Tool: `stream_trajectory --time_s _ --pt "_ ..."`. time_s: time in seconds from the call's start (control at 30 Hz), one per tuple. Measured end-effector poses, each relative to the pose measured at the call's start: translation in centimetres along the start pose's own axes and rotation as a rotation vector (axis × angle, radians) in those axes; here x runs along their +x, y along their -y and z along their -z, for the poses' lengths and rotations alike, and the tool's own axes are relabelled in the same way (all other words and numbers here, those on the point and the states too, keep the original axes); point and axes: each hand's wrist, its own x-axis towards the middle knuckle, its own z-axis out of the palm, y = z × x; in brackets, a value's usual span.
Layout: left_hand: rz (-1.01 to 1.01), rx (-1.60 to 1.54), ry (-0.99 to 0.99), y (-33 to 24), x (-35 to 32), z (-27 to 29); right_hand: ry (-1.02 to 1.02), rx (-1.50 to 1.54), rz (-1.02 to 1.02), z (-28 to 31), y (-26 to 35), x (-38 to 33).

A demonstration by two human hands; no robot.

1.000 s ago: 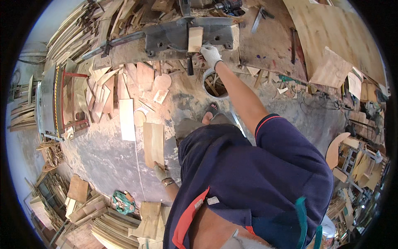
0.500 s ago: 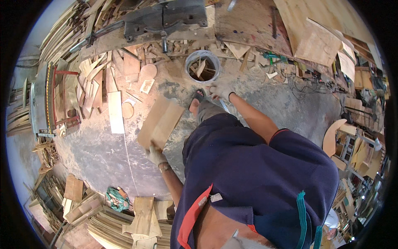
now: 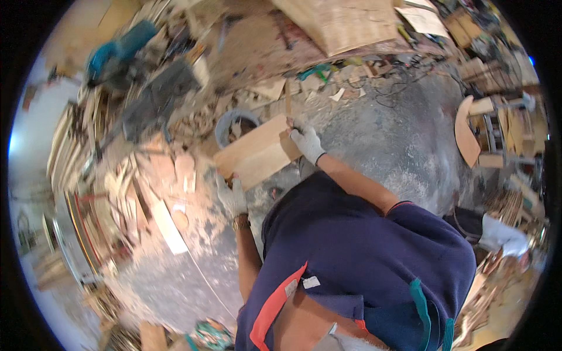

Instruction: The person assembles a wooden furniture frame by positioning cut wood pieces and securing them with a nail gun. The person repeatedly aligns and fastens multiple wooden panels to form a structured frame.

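Dusty workshop floor (image 3: pixel 398 134) now lies under the flat pale plywood board (image 3: pixel 257 155), lifted at eleven o'clock of the torso, left gloved hand (image 3: pixel 232 196) and right gloved hand (image 3: pixel 305 142) each in a closed grip on its edges.

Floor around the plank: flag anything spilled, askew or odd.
Wood offcuts lie strewn in a loose heap over the dusty floor left of the plank, which the left hand and right hand hold tilted. Cables trail across the floor.
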Motion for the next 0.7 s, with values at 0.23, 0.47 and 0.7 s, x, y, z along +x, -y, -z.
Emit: stream_trajectory --time_s 0.23,0.47,0.7 --pt "-0.062 -0.111 0.044 -7.3 6.2 -12.4 -0.089 0.088 -0.116 8.9 -1.5 6.3" --pt "-0.138 -0.225 0.004 -18.0 25.1 -17.5 0.14 -0.113 0.171 11.9 8.0 24.8" --pt "-0.276 0.067 -0.064 -25.2 29.9 -19.0 0.138 -0.416 0.305 18.0 11.5 27.8"
